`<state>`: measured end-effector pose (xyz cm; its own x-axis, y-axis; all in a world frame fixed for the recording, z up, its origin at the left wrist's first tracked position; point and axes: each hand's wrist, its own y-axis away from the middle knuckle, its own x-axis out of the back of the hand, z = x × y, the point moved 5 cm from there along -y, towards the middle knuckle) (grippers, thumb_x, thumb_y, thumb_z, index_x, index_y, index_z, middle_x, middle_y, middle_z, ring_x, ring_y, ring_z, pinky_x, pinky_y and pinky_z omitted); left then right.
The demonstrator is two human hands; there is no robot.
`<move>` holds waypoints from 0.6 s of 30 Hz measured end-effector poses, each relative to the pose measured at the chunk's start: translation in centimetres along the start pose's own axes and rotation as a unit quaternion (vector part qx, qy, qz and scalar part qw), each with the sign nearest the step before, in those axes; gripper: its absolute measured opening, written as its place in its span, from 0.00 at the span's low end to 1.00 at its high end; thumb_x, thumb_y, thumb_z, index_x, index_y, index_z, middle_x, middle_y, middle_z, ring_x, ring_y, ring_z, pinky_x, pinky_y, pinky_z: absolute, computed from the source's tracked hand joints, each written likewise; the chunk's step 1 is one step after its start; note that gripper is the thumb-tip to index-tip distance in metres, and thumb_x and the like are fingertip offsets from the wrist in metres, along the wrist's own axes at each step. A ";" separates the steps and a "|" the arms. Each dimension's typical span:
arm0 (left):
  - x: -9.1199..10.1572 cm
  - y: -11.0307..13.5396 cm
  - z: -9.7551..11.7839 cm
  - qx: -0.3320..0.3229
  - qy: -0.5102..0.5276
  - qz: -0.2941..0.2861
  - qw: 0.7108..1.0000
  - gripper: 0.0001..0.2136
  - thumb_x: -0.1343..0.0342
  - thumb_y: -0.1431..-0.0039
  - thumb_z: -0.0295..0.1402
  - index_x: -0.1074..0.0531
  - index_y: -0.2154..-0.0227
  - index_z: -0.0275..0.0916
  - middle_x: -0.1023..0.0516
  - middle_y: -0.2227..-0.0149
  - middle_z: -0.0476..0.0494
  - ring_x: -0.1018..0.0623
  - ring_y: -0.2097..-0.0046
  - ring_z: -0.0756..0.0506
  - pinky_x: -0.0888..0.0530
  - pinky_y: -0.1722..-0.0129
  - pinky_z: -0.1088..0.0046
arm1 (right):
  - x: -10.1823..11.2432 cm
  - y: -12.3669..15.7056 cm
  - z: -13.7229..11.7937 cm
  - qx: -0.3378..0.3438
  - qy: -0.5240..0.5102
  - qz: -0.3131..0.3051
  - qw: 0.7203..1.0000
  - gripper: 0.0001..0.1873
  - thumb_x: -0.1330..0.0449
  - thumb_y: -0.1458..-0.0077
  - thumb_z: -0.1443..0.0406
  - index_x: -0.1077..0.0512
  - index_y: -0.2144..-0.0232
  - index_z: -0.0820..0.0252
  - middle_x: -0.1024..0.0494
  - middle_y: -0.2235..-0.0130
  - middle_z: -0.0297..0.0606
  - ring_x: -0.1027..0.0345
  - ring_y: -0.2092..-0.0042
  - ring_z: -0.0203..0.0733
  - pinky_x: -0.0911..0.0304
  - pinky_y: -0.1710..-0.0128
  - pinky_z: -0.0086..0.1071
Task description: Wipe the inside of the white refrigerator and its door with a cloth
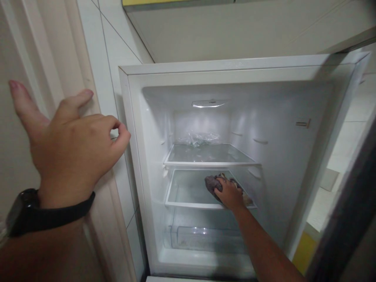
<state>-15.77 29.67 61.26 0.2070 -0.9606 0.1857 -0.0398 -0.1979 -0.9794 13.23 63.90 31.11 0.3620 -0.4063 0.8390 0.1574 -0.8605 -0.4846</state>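
My right hand (pixel 230 194) reaches into the open fridge (pixel 141 64) over the lower glass shelf (pixel 188 188). Its fingers are closed on a crumpled dark grey-brown cloth (pixel 212 185). Part of the cloth is hidden behind the fingers, and a lighter, patterned part shows beside them. My left hand (pixel 73 145), with a black watch on the wrist, is raised outside the fridge, left of its frame. Its thumb and one finger stick out, the other fingers are bent, and nothing is in it.
On the upper glass shelf (pixel 211 154) lies crumpled clear plastic (pixel 199 138). A clear drawer (pixel 205 239) sits at the fridge's bottom. The dark edge of the door (pixel 346 207) stands at the right. A cabinet (pixel 229 31) hangs above, and a beige door frame (pixel 96 219) is at the left.
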 end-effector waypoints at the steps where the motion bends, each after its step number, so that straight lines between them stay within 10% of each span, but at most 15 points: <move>1: 0.1 -0.1 0.2 -0.006 -0.027 0.009 1.000 0.17 0.53 0.30 0.41 0.20 0.64 0.40 0.19 0.55 0.41 0.35 0.30 0.32 0.63 0.29 0.32 | 0.3 0.5 0.0 0.011 -0.020 0.005 1.000 0.26 0.44 0.42 0.51 0.30 0.41 0.43 0.25 0.39 0.45 0.30 0.43 0.60 0.35 0.47 0.57; 7: 0.2 -0.2 0.5 -0.015 -0.074 0.014 0.997 0.20 0.56 0.29 0.44 0.21 0.66 0.42 0.20 0.63 0.44 0.32 0.31 0.35 0.61 0.28 0.32 | 2.1 6.7 -1.6 -0.024 -0.338 0.059 0.939 0.27 0.40 0.45 0.52 0.28 0.44 0.51 0.21 0.42 0.42 0.27 0.42 0.53 0.35 0.39 0.48; 14: 0.3 0.0 0.2 -0.019 -0.059 0.023 0.998 0.18 0.55 0.29 0.45 0.21 0.65 0.45 0.19 0.62 0.47 0.33 0.30 0.37 0.62 0.29 0.31 | -0.2 16.3 -2.8 -0.323 -0.649 0.068 0.685 0.32 0.37 0.51 0.43 0.25 0.51 0.56 0.16 0.55 0.38 0.23 0.52 0.51 0.29 0.50 0.43; 18: 0.2 0.0 0.1 -0.024 -0.061 0.027 0.998 0.19 0.55 0.30 0.45 0.20 0.64 0.44 0.19 0.60 0.45 0.32 0.31 0.37 0.62 0.29 0.32 | -0.8 16.7 -1.4 -0.362 -0.731 0.072 0.573 0.25 0.37 0.50 0.47 0.22 0.58 0.57 0.14 0.63 0.37 0.21 0.57 0.50 0.25 0.54 0.44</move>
<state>-15.63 29.51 61.27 0.3199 -0.9401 0.1181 -0.0997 -0.1574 -0.9825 14.31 49.45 22.66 0.7902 -0.2519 -0.5587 -0.2015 -0.9677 0.1514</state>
